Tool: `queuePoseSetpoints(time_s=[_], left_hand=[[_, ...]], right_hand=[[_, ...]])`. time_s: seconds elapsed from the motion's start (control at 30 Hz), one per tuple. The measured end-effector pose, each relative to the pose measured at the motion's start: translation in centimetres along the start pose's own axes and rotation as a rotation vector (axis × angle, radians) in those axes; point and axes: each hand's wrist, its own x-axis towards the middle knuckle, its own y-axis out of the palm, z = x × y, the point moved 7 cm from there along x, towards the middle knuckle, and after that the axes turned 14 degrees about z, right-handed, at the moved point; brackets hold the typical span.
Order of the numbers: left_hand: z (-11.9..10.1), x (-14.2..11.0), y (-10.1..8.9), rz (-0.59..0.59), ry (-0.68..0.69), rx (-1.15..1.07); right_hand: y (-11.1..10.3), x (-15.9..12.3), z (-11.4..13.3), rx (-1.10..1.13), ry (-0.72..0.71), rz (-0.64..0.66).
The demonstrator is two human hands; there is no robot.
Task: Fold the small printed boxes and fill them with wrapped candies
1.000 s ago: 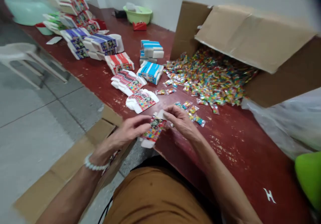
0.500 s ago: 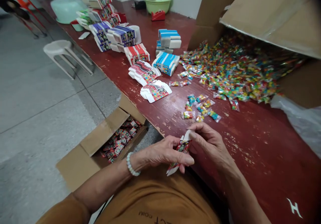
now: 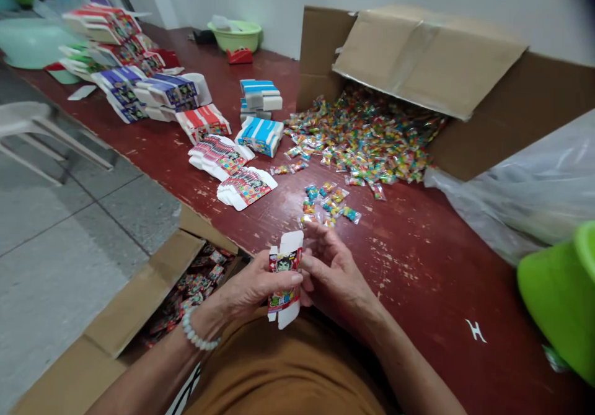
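- My left hand point(image 3: 253, 288) clamps a small printed carton point(image 3: 281, 257), end flaps out, near the tabletop point(image 3: 409, 248) edge.
- My right hand point(image 3: 341, 279) at carton's right side; can't tell if gripping.
- Big cardboard box point(image 3: 432, 49): wrapped candies point(image 3: 372, 136) inside, spread out front.
- Lower box point(image 3: 134, 294): small packs point(image 3: 190, 285).
- Flat cartons point(image 3: 251, 186) beyond left hand.

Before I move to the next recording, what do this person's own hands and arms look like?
The left hand and right hand are ungloved; no sleeves show. A bracelet of pale, round beads circles the left wrist. The top is brown.
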Motion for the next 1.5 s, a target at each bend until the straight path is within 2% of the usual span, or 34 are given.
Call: queuePoseSetpoints(time_s=[0.07,0.1,0.2,0.23,0.3,0.43,0.5,0.57,0.7,0.87,0.97,1.03,1.13,1.23,1.3,1.33,1.43,1.5], left_hand=[[-0.2,0.0,-0.2,-0.042,-0.033,0.109],[-0.3,-0.2,-0.6,-0.099,-0.062,0.169],[-0.6,-0.9,-2.1,-0.348,-0.174,0.372],[-0.8,-1.1,-2.4,-0.394,-0.204,0.425],[-0.9,-1.0,-2.3,-0.374,-0.236,0.475],[-0.8,0.0,-1.0,-0.128,-0.244,0.509],[-0.6,0.4,-0.6,-0.009,-0.245,0.544],[-0.4,0.6,-0.7,0.057,-0.245,0.595],[-0.5,0.9,-0.9,0.14,-0.23,0.644],[-0.4,0.9,-0.7,0.161,-0.298,0.691],[-0.8,1.4,0.0,0.174,-0.237,0.666],[-1.1,1.8,0.1,0.146,-0.221,0.63],[-1.1,1.9,-0.2,0.09,-0.263,0.601],[-1.2,1.5,-1.2,-0.029,-0.236,0.571],[-1.1,1.3,-1.9,-0.138,-0.16,0.518],[-1.1,1.3,-2.2,-0.192,-0.109,0.485],[-1.0,1.5,-2.2,-0.318,0.018,0.388],[-0.9,1.8,-1.8,-0.34,0.024,0.323]], right_hand=[[-0.4,-0.5,2.1,-0.306,-0.138,-0.13],[-0.1,-0.7,3.2,-0.467,-0.208,-0.146],[1.8,-0.8,5.2,-0.844,-0.325,-0.03],[2.2,-0.7,5.5,-0.919,-0.334,0.011],[2.6,-0.6,5.6,-1.005,-0.317,0.056],[2.3,0.0,4.8,-0.977,-0.174,0.171],[2.1,0.2,4.5,-0.878,-0.143,0.255],[1.8,0.3,4.4,-0.776,-0.127,0.321],[1.4,0.3,3.9,-0.657,-0.07,0.405],[1.9,-0.3,2.8,-0.417,0.027,0.554],[3.1,-0.8,2.9,-0.421,0.002,0.677],[3.7,-0.9,3.3,-0.467,-0.031,0.71],[3.0,-0.6,3.9,-0.467,-0.029,0.606],[0.3,-0.2,4.3,-0.451,-0.058,0.319],[-1.3,-0.2,3.9,-0.495,-0.069,0.124],[-1.5,-0.2,3.3,-0.498,-0.052,0.076],[-0.3,0.3,0.8,-0.254,0.029,0.106],[0.5,0.6,-0.4,-0.029,0.057,0.087]])
